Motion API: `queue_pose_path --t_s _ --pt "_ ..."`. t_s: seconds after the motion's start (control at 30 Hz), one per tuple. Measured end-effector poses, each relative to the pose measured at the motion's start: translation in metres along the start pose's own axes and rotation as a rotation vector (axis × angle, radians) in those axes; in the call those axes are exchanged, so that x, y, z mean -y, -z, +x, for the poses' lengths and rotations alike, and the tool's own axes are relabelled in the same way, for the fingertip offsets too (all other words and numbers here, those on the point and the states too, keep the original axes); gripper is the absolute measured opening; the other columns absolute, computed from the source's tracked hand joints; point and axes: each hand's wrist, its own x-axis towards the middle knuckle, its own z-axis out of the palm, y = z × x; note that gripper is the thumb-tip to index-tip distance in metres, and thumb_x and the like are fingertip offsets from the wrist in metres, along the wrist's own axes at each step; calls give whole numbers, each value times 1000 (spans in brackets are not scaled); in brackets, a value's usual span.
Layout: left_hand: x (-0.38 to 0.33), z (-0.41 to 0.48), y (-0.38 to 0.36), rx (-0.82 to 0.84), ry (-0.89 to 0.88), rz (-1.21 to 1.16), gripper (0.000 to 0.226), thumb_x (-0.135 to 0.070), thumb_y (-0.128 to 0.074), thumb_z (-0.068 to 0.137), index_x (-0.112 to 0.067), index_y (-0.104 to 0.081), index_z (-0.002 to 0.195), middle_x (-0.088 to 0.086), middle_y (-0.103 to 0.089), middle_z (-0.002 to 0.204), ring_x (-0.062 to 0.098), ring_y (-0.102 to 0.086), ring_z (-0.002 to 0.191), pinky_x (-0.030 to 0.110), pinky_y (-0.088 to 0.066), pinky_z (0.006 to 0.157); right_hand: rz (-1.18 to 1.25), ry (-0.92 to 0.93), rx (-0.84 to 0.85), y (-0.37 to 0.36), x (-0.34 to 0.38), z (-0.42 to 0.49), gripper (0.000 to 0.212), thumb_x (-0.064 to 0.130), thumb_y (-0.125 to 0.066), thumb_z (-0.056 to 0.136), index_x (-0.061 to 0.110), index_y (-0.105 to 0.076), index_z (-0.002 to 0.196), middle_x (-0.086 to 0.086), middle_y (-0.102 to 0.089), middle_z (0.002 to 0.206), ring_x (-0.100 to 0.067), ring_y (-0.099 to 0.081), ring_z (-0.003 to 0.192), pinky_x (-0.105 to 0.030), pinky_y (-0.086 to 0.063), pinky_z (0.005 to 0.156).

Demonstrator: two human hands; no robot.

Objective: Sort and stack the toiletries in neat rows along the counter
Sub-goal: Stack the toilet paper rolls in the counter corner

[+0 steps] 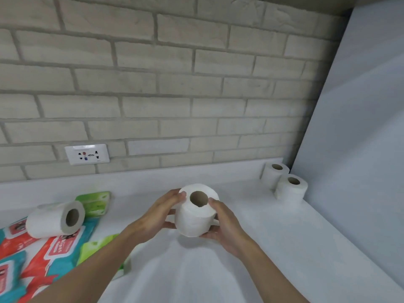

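Above counter (284, 237), both hands (161, 213) (225, 226) around roll (194, 217)

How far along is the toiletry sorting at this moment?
Early. Done: the back roll and front roll stand upright, in line in the counter's far right corner. In hand: the left hand and right hand hold a third roll upright. Left: a roll on its side lies atop the jumbled wipes packs.

Single head cam, wide-angle; looked fwd & down over smooth white counter (273, 237) toward pale beige brick wall (153, 84), close to both.
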Motion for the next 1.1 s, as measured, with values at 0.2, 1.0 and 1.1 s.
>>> queue_pose_path --t_s 0.2,1.0,1.1 --pt "2 41 -48 -52 40 -106 36 -48 -65 79 -34 -67 113 -3 -69 114 27 -68 102 44 -58 76 -93 31 -109 42 16 -2 48 56 -60 87 27 -54 124 2 -62 124 -23 -65 108 -39 -61 72" --pt "-61 219 -236 -197 48 -199 40 -52 -33 100 -30 -66 106 -8 -74 100 15 -67 100 38 -53 90 -249 439 -414 228 96 51 47 38 -61 93 30 -47 137 9 -59 125 -8 -60 113 -23 -52 92" --pt "-68 242 -250 -220 40 -204 36 -40 -32 102 -29 -66 97 -7 -72 100 14 -64 98 33 -50 89 -244 453 -437 248 108 68 43 35 -58 95 26 -48 137 7 -62 121 -9 -63 109 -13 -52 83"
